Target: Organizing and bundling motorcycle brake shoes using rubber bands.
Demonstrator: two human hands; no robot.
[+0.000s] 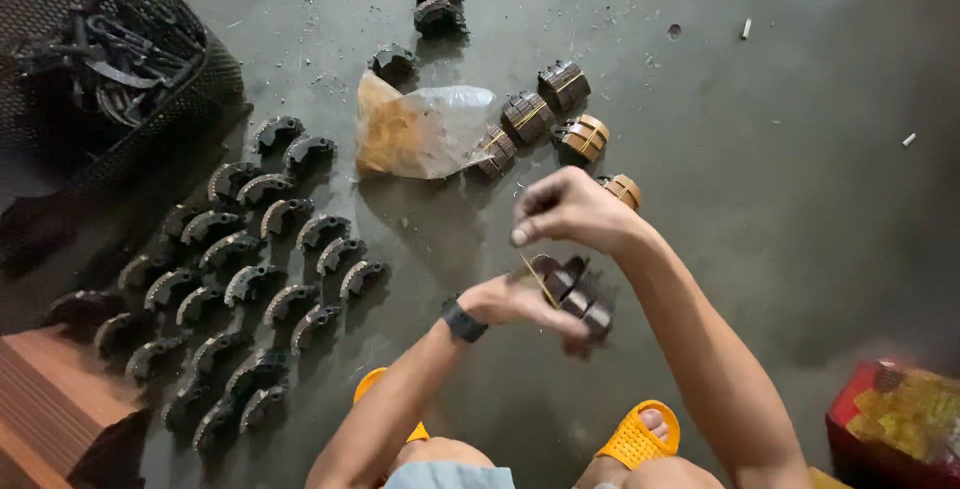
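Observation:
My left hand (pixel 520 301) grips a small stack of dark curved pads (pixel 577 296) held above the concrete floor. My right hand (pixel 568 211) hovers just above it, fingers pinched on a thin yellowish band (pixel 538 279) that runs down to the stack. A black band is on my left wrist. Further out on the floor lie several bundles of curved pads (pixel 545 114) bound with yellowish bands, next to a clear plastic bag (pixel 420 132) with orange-brown contents.
Rows of dark curved metal shoes (pixel 250 269) cover the floor at left. A black mesh basket (pixel 200 89) of metal parts stands upper left. A wooden block (pixel 50 404) sits lower left, a red box (pixel 890 424) lower right. My feet wear orange sandals (pixel 635 439).

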